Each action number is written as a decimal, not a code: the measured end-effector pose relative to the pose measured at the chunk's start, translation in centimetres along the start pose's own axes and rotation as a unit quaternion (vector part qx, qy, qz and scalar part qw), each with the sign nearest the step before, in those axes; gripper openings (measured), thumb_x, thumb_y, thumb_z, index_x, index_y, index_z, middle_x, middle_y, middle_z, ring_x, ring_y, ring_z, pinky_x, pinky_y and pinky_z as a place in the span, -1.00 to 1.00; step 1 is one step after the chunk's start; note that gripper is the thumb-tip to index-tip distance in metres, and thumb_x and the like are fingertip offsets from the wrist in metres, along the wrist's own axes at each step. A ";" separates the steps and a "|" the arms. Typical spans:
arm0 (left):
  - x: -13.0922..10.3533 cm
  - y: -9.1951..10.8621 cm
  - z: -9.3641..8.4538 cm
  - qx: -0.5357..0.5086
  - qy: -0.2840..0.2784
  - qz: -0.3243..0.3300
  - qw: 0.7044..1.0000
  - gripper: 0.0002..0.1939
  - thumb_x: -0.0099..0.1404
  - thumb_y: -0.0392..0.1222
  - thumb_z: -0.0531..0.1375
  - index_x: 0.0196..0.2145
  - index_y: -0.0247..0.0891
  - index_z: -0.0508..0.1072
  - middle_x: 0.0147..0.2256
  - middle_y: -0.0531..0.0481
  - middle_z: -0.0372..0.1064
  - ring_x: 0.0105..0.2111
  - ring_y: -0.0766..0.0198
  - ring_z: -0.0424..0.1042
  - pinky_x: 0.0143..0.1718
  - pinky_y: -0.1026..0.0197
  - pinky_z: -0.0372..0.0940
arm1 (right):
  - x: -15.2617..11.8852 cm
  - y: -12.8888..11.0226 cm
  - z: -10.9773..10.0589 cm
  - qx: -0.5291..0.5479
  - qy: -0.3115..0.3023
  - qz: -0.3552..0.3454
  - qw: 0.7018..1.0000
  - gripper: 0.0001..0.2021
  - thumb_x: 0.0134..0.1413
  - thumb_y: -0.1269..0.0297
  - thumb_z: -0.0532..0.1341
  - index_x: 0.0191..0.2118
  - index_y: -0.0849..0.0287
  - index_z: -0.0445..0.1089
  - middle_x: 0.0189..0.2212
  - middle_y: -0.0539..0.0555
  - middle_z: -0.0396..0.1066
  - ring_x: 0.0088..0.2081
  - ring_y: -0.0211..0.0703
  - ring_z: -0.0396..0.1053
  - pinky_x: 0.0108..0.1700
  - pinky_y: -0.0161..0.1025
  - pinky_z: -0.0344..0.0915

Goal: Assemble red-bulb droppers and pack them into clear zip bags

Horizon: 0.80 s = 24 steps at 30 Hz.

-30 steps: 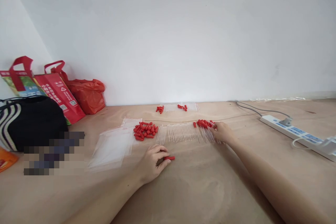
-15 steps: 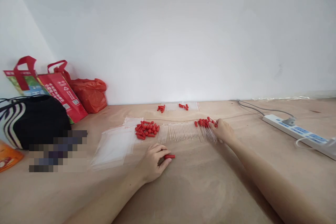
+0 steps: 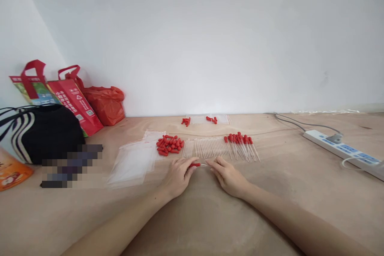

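My left hand (image 3: 177, 177) pinches a red rubber dropper bulb (image 3: 196, 165), its open end pointing right. Facing it, my right hand (image 3: 229, 177) grips a clear dropper tube (image 3: 203, 165); most of the tube is hidden by the fingers. The tube's near end is close to the bulb's mouth, and I cannot tell if it is inside. Just beyond my hands lies a row of clear tubes (image 3: 210, 147). A heap of loose red bulbs (image 3: 169, 145) is at its left, and several droppers with bulbs fitted (image 3: 243, 147) are at its right.
Clear zip bags (image 3: 129, 164) lie left of the bulbs. Near the wall is another bag (image 3: 223, 119) with red bulbs around it. Carrier bags (image 3: 76, 102) and a black bag (image 3: 54, 134) stand at left. A power strip (image 3: 345, 150) with cables lies at right.
My right hand has come from the fitted droppers toward the middle, bringing a clear tube up to the bulb. My left hand has shifted slightly forward, still holding the red bulb.
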State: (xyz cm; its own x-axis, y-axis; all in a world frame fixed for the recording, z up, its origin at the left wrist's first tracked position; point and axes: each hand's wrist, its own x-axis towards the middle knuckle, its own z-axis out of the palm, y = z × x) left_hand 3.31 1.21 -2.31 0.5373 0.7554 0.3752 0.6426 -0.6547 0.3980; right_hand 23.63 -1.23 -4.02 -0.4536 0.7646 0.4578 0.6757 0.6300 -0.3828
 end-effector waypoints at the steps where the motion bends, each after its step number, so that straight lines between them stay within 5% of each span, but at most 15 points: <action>1: 0.0 0.0 0.0 -0.003 -0.001 0.002 1.000 -0.77 0.30 -0.21 -0.05 -0.16 -0.18 0.33 -0.26 0.00 0.40 -0.24 0.20 0.33 -0.18 0.11 0.12 | 0.1 0.1 0.0 0.000 0.003 -0.001 1.000 -0.70 0.14 0.45 -0.08 -0.03 0.15 0.20 -0.28 0.12 0.29 -0.26 -0.20 0.28 -0.23 -0.26 0.24; 24: 0.0 0.1 0.4 -0.016 0.024 0.024 0.999 -0.79 0.30 -0.15 -0.03 -0.30 -0.21 0.37 -0.39 0.05 0.43 -0.36 0.27 0.36 -0.15 0.13 0.06 | 0.2 -0.2 -0.2 -0.029 0.035 -0.024 0.999 -0.80 0.14 0.36 -0.02 -0.23 0.13 0.33 -0.41 0.04 0.38 -0.38 -0.26 0.27 -0.23 -0.22 0.00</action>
State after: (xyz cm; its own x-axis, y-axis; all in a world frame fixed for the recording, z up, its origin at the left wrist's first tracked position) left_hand 3.58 1.11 -2.60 0.5399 0.7218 0.4331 0.5989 -0.6909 0.4049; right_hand 23.56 -1.21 -3.65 -0.4459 0.7212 0.5301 0.6872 0.6554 -0.3134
